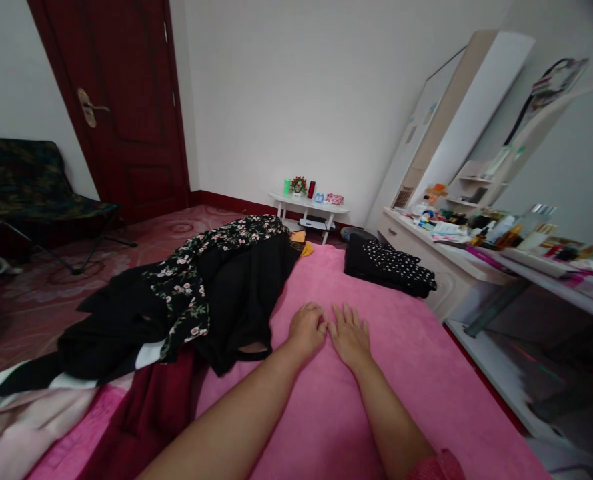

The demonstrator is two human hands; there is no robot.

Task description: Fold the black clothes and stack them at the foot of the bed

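two bare hands on a pink blanket [401, 380], as viewed from where i stand: the left hand [307, 331] has its fingers bent and close together, and i cannot tell whether they pinch any of the pile; the right hand [349, 335] lies palm down, fingers extended and moderately spread, grasping nothing. the blanket lies directly beneath both, their thumb sides nearly meeting. chief hazard: a hard push of the palms could ruck the cloth, and the folded black polka-dot garment [391, 265], resting near the far right edge, might slide or lose its fold if the blanket were dragged beneath it. second hazard, at the left: a floral-print black garment [191, 297] and a plain black garment [241, 300] overlap in a loose heap, so lifting one by a corner could pull its neighbour along, or tip part toward the patterned floor [101, 275]. a dark red garment [151, 403] runs beside the left forearm [236, 410], where a sweeping elbow could snag it. surroundings: a dressing table [411, 241] crowded with bottles [510, 237] hems in the right side, limiting wide reaches; a white side table [282, 198] bearing a potted plant [299, 185] stands beyond the far end; a camouflage folding chair [31, 170] stands at left, near a panelled door [131, 93].
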